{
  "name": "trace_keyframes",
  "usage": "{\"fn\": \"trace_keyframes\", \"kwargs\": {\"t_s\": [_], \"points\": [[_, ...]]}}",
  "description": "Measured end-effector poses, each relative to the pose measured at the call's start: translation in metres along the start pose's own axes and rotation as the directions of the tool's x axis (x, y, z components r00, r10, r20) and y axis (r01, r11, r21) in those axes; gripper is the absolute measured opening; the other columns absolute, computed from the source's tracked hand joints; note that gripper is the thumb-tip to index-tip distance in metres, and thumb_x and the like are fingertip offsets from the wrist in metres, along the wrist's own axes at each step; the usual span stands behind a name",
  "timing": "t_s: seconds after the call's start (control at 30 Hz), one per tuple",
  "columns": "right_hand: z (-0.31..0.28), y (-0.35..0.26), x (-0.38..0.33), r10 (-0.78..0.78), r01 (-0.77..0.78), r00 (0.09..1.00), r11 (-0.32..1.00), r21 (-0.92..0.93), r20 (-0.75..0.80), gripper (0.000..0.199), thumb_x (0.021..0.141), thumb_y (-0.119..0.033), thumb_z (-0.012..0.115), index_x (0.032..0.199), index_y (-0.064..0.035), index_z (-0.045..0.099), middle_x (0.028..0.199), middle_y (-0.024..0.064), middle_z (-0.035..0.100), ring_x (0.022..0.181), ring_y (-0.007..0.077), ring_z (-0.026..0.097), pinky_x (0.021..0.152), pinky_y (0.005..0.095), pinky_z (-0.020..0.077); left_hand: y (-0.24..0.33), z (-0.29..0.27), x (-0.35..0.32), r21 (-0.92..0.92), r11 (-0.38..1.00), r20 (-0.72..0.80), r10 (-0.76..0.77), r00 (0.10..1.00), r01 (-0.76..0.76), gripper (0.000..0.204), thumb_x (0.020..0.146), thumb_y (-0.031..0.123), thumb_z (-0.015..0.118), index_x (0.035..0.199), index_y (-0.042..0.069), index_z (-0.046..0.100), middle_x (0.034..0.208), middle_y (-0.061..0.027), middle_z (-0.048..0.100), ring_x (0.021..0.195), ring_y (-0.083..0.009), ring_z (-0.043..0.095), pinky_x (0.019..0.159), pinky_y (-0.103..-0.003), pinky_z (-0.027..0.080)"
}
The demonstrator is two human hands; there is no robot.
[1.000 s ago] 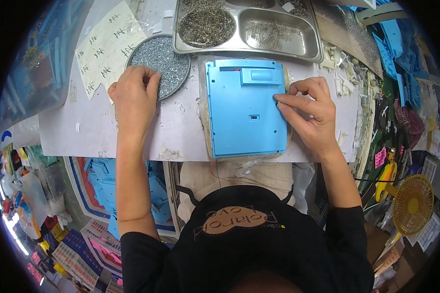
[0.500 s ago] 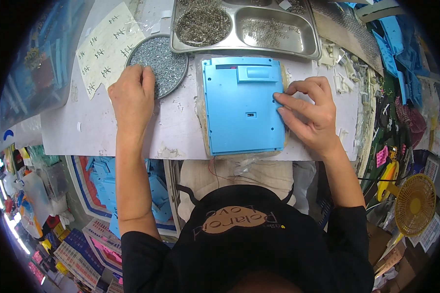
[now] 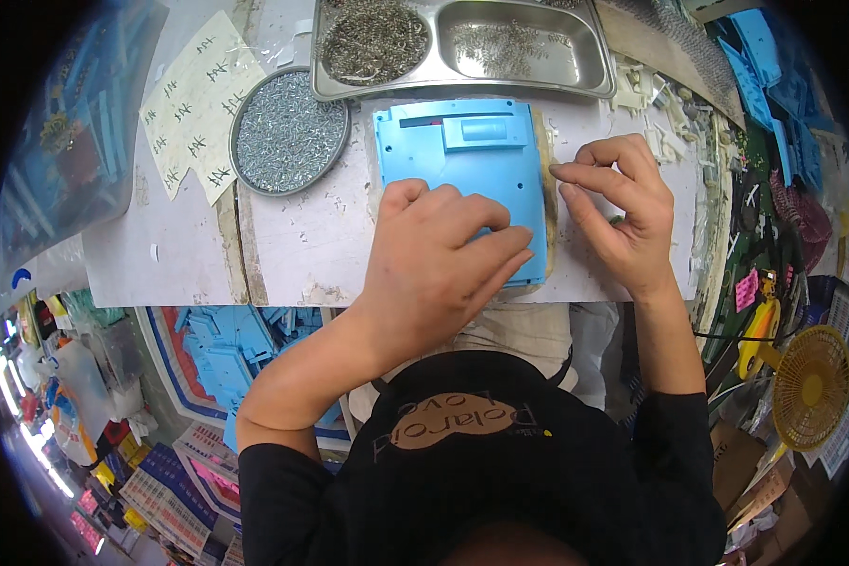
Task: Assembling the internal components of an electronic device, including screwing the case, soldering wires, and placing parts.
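Observation:
A light blue plastic housing [image 3: 481, 160] lies flat at the middle of the table, with a raised rectangular block near its far edge and small round holes. My left hand [image 3: 434, 259] reaches across its lower half, fingers curled and bunched over the near right corner. Whatever those fingers hold, if anything, is hidden. Just off the housing's right edge is my right hand [image 3: 623, 208], thumb and index fingertip brought close together in a pinch; I cannot make out anything between them. A round dish [image 3: 291, 132] full of small metal screws stands left of the housing.
A steel compartment tray [image 3: 519, 47] with small springs sits at the back. Marked paper [image 3: 198, 104] lies beside the dish. White plastic bits [image 3: 665, 123] are at the right. A bag of blue parts [image 3: 75, 132] is at far left, a yellow fan [image 3: 809, 389] at lower right.
My left hand has moved right from the screw dish to over the blue housing. My right hand has drawn slightly away from the housing's right edge.

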State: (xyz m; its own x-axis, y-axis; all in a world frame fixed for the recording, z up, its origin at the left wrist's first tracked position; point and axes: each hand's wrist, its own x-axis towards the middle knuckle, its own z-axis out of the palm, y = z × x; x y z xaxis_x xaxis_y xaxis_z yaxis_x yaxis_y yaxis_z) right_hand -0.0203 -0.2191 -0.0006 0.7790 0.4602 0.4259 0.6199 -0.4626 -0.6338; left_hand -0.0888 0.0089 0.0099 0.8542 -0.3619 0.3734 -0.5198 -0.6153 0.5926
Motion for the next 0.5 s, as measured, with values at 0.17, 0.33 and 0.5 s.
{"fn": "trace_keyframes", "kwargs": {"t_s": [0.17,0.33,0.5], "points": [[-0.007,0.004,-0.001,0.001,-0.002,1.000,0.999,-0.034,-0.029,0.020,0.076,-0.001,0.076,0.095,-0.0052,0.078,0.091,0.0072,0.066,0.088,0.0235,0.060,0.076,0.0329,0.0480,-0.002,0.018,-0.002,0.177,0.981,0.052,0.068,0.996,-0.077,0.023,0.076,0.018,0.083,0.098,0.017,0.075,0.093,0.0036,0.064,0.075,-0.0154,0.055,0.081,-0.037,0.035],[-0.014,0.008,0.008,-0.037,0.034,0.997,0.998,-0.047,-0.068,0.021,0.076,0.000,0.077,0.096,-0.0047,0.078,0.093,0.0074,0.067,0.088,0.0226,0.061,0.077,0.0316,0.0481,0.000,0.018,-0.008,0.253,0.962,0.031,0.094,0.995,-0.099,0.028,0.075,0.020,0.083,0.101,0.015,0.074,0.095,0.0035,0.064,0.077,-0.0155,0.055,0.081,-0.038,0.034],[-0.021,0.014,0.034,-0.128,0.125,0.979,0.992,-0.031,-0.156,0.018,0.078,0.000,0.077,0.095,-0.0046,0.079,0.095,0.0079,0.068,0.088,0.0204,0.063,0.077,0.0297,0.0487,0.000,0.006,-0.010,0.203,0.979,0.016,0.002,1.000,-0.005,0.029,0.076,0.019,0.084,0.103,0.014,0.075,0.100,0.0013,0.066,0.080,-0.0157,0.057,0.085,-0.037,0.036]]}}
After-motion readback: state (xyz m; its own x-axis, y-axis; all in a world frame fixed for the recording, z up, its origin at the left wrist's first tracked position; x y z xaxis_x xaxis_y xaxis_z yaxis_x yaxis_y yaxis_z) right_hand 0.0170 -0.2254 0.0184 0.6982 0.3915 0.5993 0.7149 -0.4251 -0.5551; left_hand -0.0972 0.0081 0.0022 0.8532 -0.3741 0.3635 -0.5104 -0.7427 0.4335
